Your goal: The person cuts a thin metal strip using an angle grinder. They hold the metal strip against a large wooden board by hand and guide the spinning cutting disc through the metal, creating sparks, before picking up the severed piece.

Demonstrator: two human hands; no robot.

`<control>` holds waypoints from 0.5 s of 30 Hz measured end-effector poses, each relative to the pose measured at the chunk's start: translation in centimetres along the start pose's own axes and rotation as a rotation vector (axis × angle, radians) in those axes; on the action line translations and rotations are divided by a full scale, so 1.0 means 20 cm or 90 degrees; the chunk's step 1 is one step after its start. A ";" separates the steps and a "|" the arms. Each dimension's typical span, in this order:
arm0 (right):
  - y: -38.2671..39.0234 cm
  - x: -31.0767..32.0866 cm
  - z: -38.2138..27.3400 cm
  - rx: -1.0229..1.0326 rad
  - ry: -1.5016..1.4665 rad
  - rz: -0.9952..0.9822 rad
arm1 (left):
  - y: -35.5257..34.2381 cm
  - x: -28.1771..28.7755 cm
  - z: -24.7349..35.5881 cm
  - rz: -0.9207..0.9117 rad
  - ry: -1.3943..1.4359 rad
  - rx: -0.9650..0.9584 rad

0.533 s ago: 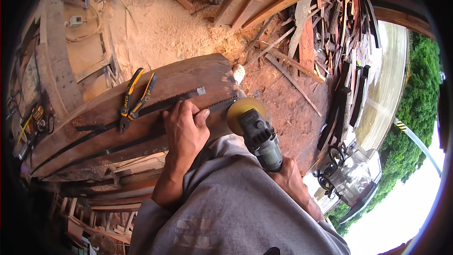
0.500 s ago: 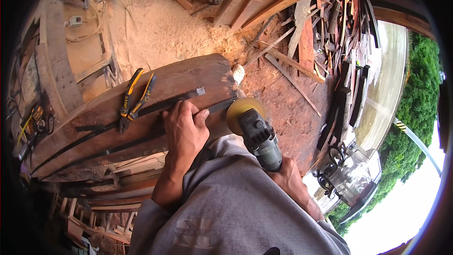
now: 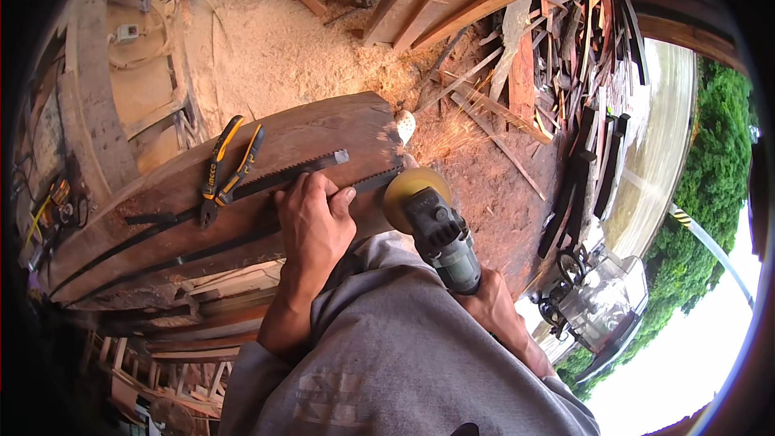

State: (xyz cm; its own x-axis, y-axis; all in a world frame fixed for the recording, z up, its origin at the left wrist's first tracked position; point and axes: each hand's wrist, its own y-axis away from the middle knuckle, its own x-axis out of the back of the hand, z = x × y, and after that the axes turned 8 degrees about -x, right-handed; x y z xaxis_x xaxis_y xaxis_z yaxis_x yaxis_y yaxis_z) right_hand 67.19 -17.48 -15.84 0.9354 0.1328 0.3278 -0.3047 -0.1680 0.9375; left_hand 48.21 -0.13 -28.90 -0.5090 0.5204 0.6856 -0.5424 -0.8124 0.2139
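My right hand (image 3: 487, 307) is wrapped round the body of an angle grinder (image 3: 452, 254). The grinder's yellowish disc (image 3: 404, 194) meets the end of a dark toothed saw blade strip (image 3: 379, 181), and orange sparks (image 3: 464, 133) fly off beyond it. My left hand (image 3: 316, 218) is closed, with bent fingers pressing a saw blade (image 3: 278, 182) down on a brown wooden slab (image 3: 347, 117); the fingertips are partly hidden. To its left lie pliers (image 3: 219, 169) with yellow and black handles, their jaws on the long blade strip.
Sawdust (image 3: 266, 56) covers the ground ahead. Scrap wood (image 3: 565, 48) is heaped at the far right, with dark beams (image 3: 577, 194) nearer. A parked motorcycle (image 3: 593, 299) with a clear windshield stands at the right. Stacked boards (image 3: 202, 335) lie at the lower left.
Orange sparks now spray from the disc toward the scrap wood; hardly any showed before. Both hands and the grinder keep nearly the same places.
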 end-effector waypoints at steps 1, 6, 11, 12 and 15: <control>0.01 0.00 0.00 -0.002 -0.017 -0.001 | 0.00 0.00 0.00 -0.004 -0.005 0.003; 0.00 0.01 -0.02 -0.001 0.011 -0.001 | 0.00 0.00 0.00 0.007 0.003 -0.008; 0.02 0.02 -0.06 -0.005 -0.019 0.000 | 0.00 -0.01 0.01 0.007 0.007 0.001; 0.03 0.02 -0.07 -0.006 -0.012 -0.003 | 0.00 -0.01 0.00 0.010 0.006 -0.003; 0.01 0.02 -0.05 -0.007 0.007 -0.009 | 0.00 -0.01 0.00 0.014 0.001 -0.005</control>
State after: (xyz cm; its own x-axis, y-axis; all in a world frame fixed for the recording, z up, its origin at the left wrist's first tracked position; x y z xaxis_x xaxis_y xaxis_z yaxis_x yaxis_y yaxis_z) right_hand 67.36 -16.37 -15.48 0.9372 0.1464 0.3165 -0.2942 -0.1555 0.9430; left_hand 48.29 -0.23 -29.04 -0.5222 0.5030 0.6887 -0.5368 -0.8214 0.1928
